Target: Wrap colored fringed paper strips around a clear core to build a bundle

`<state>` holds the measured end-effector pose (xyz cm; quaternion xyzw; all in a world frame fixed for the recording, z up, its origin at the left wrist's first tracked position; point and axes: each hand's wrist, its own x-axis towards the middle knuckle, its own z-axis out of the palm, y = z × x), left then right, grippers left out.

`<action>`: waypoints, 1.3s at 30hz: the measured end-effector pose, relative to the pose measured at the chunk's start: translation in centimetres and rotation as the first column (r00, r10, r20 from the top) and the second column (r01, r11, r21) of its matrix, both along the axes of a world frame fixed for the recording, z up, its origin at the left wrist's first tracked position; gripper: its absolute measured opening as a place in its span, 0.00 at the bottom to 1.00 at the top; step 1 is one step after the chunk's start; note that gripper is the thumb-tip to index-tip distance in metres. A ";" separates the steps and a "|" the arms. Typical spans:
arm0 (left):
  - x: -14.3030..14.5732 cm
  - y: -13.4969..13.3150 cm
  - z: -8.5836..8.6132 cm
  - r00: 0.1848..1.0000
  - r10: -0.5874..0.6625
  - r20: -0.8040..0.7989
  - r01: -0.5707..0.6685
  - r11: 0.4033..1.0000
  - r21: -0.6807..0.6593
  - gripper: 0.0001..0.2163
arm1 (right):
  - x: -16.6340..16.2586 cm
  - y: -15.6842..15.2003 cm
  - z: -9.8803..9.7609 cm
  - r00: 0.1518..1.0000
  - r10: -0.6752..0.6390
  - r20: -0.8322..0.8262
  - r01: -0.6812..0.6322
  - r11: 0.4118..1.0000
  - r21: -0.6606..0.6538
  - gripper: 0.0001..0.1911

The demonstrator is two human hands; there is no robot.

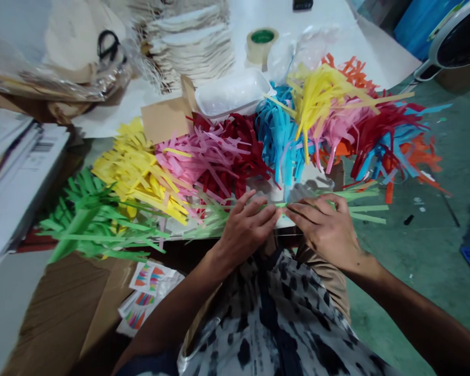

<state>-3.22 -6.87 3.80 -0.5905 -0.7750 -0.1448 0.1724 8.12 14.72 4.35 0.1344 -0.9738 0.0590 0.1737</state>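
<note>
At the table's front edge my left hand (pixel 250 222) and my right hand (pixel 323 224) face each other, fingertips nearly meeting. Both pinch the middle of a light green tissue-paper tassel (pixel 213 216), whose fringed ends fan out past each hand to the left and right. Just beyond my fingers lie dark red fringes (pixel 235 172) and blue fringes (pixel 280 136). Pink fringes (pixel 191 162), yellow fringes (pixel 141 172) and darker green fringes (pixel 97 219) spread along the edge to the left. The twist between my fingertips is partly hidden.
Behind the fringes stand a white plastic tray (pixel 235 94), a tape roll (pixel 261 46) and a stack of cream bundles (pixel 196 44). More fringes, with yellow (pixel 321 94) on top, overhang the right edge. Papers (pixel 27 172) lie left; a cardboard box (pixel 70 308) sits below.
</note>
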 end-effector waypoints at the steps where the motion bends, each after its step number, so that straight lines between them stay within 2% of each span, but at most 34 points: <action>1: -0.2 -0.5 -0.1 1.000 -0.009 -0.003 0.009 1.000 0.002 0.11 | 0.3 0.3 -0.1 1.000 -0.009 -0.005 0.009 1.000 -0.015 0.15; 5: -1.6 -4.2 0.6 1.000 0.013 0.025 -0.014 0.999 0.040 0.14 | 1.2 2.0 -0.2 1.000 -0.026 -0.009 0.025 0.998 -0.058 0.15; 7: -2.2 -6.0 1.7 0.993 0.082 0.087 -0.081 0.997 -0.014 0.14 | 1.3 2.6 -0.1 1.000 -0.017 -0.015 0.016 0.997 -0.079 0.15; 9: -2.4 -6.7 2.8 0.979 0.171 0.107 -0.170 0.985 -0.021 0.11 | 1.2 2.7 -0.1 1.000 -0.009 -0.027 0.006 0.995 -0.102 0.14; 11: -1.9 -6.0 3.4 0.972 0.222 0.074 -0.227 0.972 0.060 0.08 | 0.8 2.6 -0.1 1.000 -0.012 -0.028 0.009 0.993 -0.122 0.12; 13: -0.9 -4.0 3.4 0.981 0.190 0.046 -0.194 0.972 0.135 0.07 | 0.4 2.5 -0.1 1.000 -0.018 -0.012 0.017 0.992 -0.122 0.10; 14: -0.4 -2.8 3.2 0.990 0.132 0.057 -0.138 0.982 0.125 0.08 | 0.2 2.4 0.0 1.000 -0.022 0.000 0.022 0.993 -0.113 0.09; 17: 0.8 0.4 2.0 0.993 0.005 0.116 -0.003 1.000 -0.018 0.10 | 0.0 2.4 0.3 0.998 -0.033 0.046 0.037 0.997 -0.068 0.09; 20: 1.0 2.0 1.1 0.985 0.047 0.165 -0.027 0.992 -0.123 0.09 | -0.1 2.4 0.6 0.990 -0.054 0.132 0.058 0.998 -0.026 0.13; 26: 0.4 2.0 0.7 0.977 0.092 0.190 -0.068 0.989 -0.127 0.08 | -0.5 1.9 1.0 0.990 -0.039 0.136 0.049 0.996 -0.076 0.12; 30: 0.4 1.8 0.6 0.964 0.099 0.249 -0.079 0.993 -0.087 0.06 | -0.8 1.5 0.5 0.990 -0.082 0.114 0.089 0.994 -0.063 0.13; 33: 0.2 1.3 0.3 0.949 0.113 0.296 -0.103 0.994 -0.047 0.07 | -1.0 1.8 -0.1 0.986 -0.120 0.112 0.132 0.985 -0.108 0.13; 36: 0.0 0.5 0.0 0.926 0.194 0.323 -0.196 0.980 -0.029 0.08 | -1.1 2.3 -0.4 0.976 -0.172 0.132 0.195 0.963 -0.185 0.12; 39: -0.4 0.0 0.0 0.903 0.304 0.302 -0.294 0.952 -0.078 0.09 | -1.2 2.3 -0.3 0.964 -0.206 0.168 0.239 0.948 -0.211 0.12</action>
